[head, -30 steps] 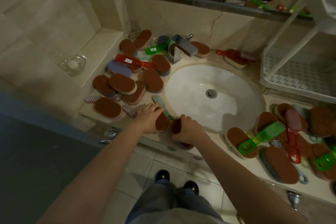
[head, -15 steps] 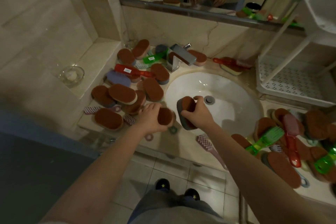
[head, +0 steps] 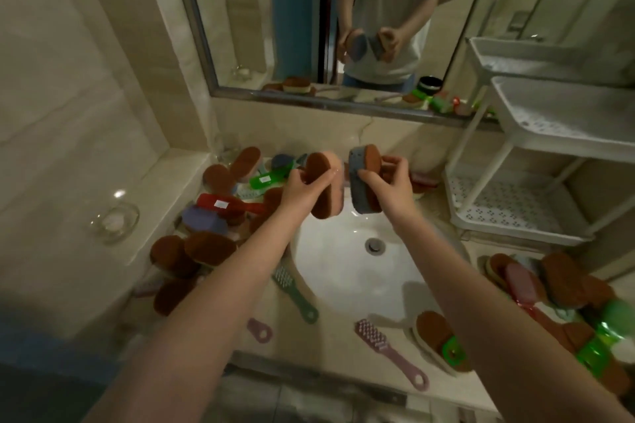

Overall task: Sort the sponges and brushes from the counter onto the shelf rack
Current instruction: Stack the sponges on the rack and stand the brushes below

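Since each hand carries one sponge, I judge the pair is meant to go to the rack in a single trip. At far left a heap of brown-topped sponges (head: 192,251) and a red brush (head: 223,204) lie jumbled on the surface (head: 323,342), not yet sorted. The left hand (head: 299,187) has its fingers (head: 321,178) curled round a pink-backed sponge (head: 326,203), held on edge above the sink basin (head: 343,271). Just beside it, the right hand (head: 390,182) pinches a grey-backed sponge (head: 360,192) between thumb and fingers, also on edge; gripping across the thin side likely gives a firmer hold. A pink brush (head: 388,347) lies near the surface's front edge. To the right stands the white shelf rack (head: 515,206), its perforated lower tier within reach, and beyond the basin lie more sponges (head: 577,282), awaiting their turn.
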